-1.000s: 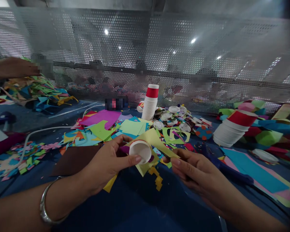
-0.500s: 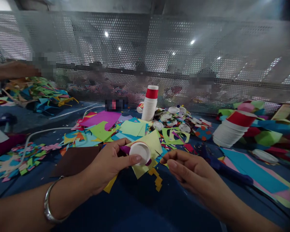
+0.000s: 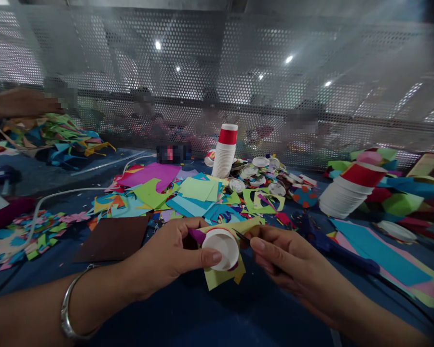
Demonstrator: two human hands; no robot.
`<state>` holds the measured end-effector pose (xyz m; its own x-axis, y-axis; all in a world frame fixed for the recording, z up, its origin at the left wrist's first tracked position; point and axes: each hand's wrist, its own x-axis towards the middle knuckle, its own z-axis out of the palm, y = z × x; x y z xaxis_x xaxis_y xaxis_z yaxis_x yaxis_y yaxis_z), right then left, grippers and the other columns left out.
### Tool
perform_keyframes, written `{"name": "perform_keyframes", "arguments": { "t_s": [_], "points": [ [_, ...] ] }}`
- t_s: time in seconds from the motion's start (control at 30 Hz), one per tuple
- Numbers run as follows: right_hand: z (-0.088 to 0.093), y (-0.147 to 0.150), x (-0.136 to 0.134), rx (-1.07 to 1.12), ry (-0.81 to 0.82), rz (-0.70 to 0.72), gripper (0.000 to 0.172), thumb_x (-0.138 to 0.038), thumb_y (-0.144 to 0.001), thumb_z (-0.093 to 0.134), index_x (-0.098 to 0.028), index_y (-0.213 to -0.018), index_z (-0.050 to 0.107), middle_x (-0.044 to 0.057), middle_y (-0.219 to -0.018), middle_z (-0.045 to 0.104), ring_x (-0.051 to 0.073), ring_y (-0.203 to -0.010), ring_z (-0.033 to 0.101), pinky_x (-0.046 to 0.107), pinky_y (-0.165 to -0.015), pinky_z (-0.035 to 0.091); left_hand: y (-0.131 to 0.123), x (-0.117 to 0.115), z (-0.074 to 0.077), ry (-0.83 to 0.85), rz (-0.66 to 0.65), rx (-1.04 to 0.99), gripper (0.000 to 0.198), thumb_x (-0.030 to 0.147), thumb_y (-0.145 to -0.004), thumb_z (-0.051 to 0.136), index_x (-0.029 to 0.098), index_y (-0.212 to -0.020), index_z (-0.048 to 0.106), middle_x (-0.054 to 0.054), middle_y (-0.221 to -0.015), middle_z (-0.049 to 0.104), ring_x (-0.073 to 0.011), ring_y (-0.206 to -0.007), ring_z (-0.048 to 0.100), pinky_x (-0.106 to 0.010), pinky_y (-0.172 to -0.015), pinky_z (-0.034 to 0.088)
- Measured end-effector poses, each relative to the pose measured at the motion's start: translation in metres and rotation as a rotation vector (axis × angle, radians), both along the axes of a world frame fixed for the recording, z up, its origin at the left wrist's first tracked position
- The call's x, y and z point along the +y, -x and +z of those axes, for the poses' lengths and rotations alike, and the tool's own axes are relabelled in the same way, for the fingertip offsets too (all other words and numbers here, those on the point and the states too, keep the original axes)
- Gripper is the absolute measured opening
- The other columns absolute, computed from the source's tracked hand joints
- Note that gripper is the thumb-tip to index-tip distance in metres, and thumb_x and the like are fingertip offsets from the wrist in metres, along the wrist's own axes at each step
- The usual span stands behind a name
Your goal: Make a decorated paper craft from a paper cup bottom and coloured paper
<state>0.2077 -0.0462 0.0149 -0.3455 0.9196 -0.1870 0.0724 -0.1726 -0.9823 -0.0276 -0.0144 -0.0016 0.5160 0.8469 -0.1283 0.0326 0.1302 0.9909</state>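
Observation:
My left hand grips a short white paper cup, thumb on its rim, its open side toward me. A yellow paper sheet is pinched behind the cup, and a bit of purple paper shows by my fingers. In my right hand, closed, are small dark scissors, mostly hidden by the fingers. Their thin tips touch the yellow paper close to the cup's right edge.
Behind my hands lie coloured paper sheets, a stack of cups and a pile of round cup pieces. Rightward are a tilted cup stack and a blue glue gun. Brown paper lies left; another person's hand is far left.
The cup and yellow paper have moved slightly right and down, with the paper turned. The scissors, apart from the cup's edge before, now meet the yellow paper.

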Motion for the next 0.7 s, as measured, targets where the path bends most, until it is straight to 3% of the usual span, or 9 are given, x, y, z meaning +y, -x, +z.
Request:
{"name": "perform_keyframes", "arguments": {
  "t_s": [0.3,0.7],
  "points": [
    [0.0012,0.0017,-0.0010,-0.018,-0.002,0.016,0.033,-0.052,-0.093,0.062,-0.018,-0.093,0.061,-0.009,-0.061,0.036,0.003,-0.047,0.019,0.018,-0.041,0.011,-0.0032,-0.0022,-0.0022,0.042,-0.063,-0.049,0.047,0.043,-0.065,0.086,0.018,-0.101,0.069,-0.002,-0.084,0.071,-0.0197,-0.085,0.066,-0.029,-0.077,0.048],
    [-0.0016,0.0014,-0.0019,-0.011,-0.025,0.034,0.031,-0.049,-0.095,0.062,-0.019,-0.096,0.066,-0.009,-0.060,0.032,0.005,-0.049,0.017,0.018,-0.040,0.011,-0.0042,-0.0033,-0.0016,0.020,-0.098,-0.007,0.046,0.042,-0.069,0.083,0.017,-0.104,0.068,-0.005,-0.097,0.071,-0.0191,-0.088,0.063,-0.029,-0.078,0.047]
  ]
}}
